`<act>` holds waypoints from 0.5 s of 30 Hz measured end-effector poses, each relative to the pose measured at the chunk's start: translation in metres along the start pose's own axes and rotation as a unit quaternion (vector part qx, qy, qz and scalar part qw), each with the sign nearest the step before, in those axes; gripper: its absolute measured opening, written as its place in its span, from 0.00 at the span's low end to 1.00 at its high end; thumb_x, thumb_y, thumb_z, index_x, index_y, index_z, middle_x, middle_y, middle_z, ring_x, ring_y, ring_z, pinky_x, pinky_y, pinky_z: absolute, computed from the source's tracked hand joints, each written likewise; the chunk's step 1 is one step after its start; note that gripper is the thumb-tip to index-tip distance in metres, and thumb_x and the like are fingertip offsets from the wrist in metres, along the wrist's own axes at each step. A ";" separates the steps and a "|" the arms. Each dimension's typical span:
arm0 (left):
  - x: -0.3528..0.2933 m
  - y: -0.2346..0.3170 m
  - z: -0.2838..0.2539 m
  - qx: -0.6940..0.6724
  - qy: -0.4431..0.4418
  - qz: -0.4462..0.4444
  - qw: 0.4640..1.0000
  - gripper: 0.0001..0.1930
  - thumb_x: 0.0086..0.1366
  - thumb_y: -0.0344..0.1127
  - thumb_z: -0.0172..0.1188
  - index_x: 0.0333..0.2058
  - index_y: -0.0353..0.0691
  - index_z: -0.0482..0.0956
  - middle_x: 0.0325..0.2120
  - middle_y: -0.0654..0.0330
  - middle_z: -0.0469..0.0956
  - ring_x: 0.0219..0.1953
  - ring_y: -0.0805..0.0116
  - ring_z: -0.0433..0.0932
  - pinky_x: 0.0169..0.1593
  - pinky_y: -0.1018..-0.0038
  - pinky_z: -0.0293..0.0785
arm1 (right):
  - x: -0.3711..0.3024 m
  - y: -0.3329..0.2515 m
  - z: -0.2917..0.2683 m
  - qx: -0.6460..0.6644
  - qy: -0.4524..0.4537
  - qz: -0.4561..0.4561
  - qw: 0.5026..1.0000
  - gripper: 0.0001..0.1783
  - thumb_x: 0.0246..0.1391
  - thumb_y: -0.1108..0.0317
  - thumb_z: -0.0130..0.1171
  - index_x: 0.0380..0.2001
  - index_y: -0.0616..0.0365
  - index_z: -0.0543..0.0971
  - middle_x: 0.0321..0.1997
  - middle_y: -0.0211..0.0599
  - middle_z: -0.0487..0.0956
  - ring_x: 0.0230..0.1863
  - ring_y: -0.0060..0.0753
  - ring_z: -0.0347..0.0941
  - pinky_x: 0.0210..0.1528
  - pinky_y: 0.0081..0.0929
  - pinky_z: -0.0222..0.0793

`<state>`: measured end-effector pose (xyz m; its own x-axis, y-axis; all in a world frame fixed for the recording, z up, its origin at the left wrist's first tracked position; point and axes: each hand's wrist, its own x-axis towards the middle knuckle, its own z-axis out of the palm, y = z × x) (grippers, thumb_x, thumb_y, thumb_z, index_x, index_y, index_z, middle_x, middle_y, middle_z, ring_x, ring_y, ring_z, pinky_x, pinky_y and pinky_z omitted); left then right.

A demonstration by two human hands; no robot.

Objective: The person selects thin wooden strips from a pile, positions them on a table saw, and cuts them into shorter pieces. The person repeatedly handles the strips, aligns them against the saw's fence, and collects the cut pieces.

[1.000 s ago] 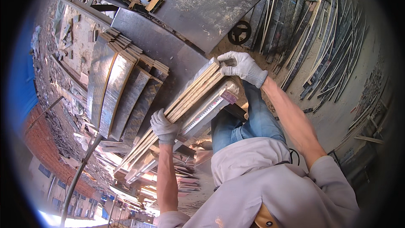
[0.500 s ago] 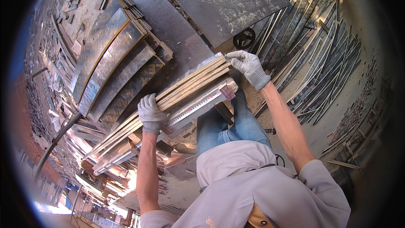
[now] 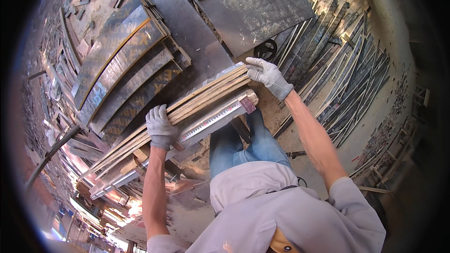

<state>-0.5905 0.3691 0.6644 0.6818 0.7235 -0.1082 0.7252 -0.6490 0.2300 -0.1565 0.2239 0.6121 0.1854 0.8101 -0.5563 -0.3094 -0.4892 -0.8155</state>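
Observation:
A stack of long plywood strips (image 3: pixel 206 97) lies slantwise in front of me, its layered edges facing me. My left hand (image 3: pixel 160 126), in a pale work glove, is closed over the near edge partway along the stack. At the upper right end, my gloved right hand (image 3: pixel 269 78) grips the strips' ends, fingers bent over the corner; the thumb's contact is partly hidden. Just on my side of the strips runs a white measuring scale (image 3: pixel 211 121) on a rail, with a reddish-brown block (image 3: pixel 247 104) at its right end.
Beyond the strips is a dark metal table (image 3: pixel 253 9), with a black handwheel (image 3: pixel 266 49) by its right edge. Broad plywood sheets (image 3: pixel 117 61) are piled at left. Many loose strips (image 3: pixel 349 84) cover the ground at right. A dark bar (image 3: pixel 49 157) juts in at lower left.
The view has shifted, moving the scene slightly left. My right fingers have shifted onto the strips' end corner, and the strips look closer together there. My left hand keeps its hold.

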 end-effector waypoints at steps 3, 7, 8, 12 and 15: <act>0.001 0.001 -0.003 -0.010 0.011 0.011 1.000 0.39 0.48 0.42 0.77 0.58 0.38 0.72 0.48 0.49 0.76 0.52 0.47 0.76 0.60 0.51 0.70 | 0.002 0.005 0.014 0.045 0.016 0.005 0.999 0.28 0.68 0.64 0.71 0.66 0.66 0.78 0.62 0.43 0.83 0.64 0.31 0.79 0.67 0.28 0.78; 0.000 0.000 -0.003 0.005 -0.003 0.012 1.000 0.37 0.47 0.37 0.73 0.58 0.38 0.72 0.47 0.49 0.76 0.51 0.47 0.76 0.59 0.51 0.70 | 0.000 0.005 0.013 0.065 0.022 -0.005 0.998 0.22 0.70 0.68 0.70 0.61 0.66 0.81 0.58 0.39 0.86 0.57 0.27 0.82 0.63 0.25 0.80; -0.001 -0.001 -0.002 -0.002 0.005 0.013 1.000 0.37 0.46 0.36 0.72 0.58 0.38 0.73 0.47 0.49 0.76 0.51 0.47 0.76 0.58 0.52 0.70 | 0.000 0.005 0.013 0.071 0.022 0.000 0.997 0.20 0.70 0.67 0.70 0.60 0.66 0.82 0.57 0.38 0.85 0.55 0.25 0.82 0.62 0.24 0.80; -0.004 -0.005 0.003 -0.019 0.019 0.014 1.000 0.35 0.45 0.33 0.70 0.56 0.39 0.74 0.46 0.50 0.76 0.51 0.47 0.76 0.56 0.53 0.71 | 0.001 0.003 0.017 0.083 0.032 0.008 0.996 0.18 0.72 0.66 0.68 0.59 0.65 0.83 0.54 0.36 0.87 0.53 0.23 0.82 0.59 0.23 0.81; -0.006 -0.010 0.003 -0.008 -0.016 0.001 1.000 0.35 0.44 0.33 0.69 0.55 0.39 0.74 0.47 0.50 0.76 0.50 0.48 0.75 0.55 0.54 0.71 | 0.002 0.001 0.023 0.062 0.034 -0.007 0.997 0.16 0.72 0.67 0.67 0.57 0.63 0.85 0.51 0.35 0.88 0.49 0.21 0.83 0.56 0.23 0.82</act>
<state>-0.6018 0.3701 0.6597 0.6856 0.7144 -0.1395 0.7230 -0.6461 0.2447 -0.1779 0.2328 0.6134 0.2514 0.7909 -0.5579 -0.4183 -0.4310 -0.7995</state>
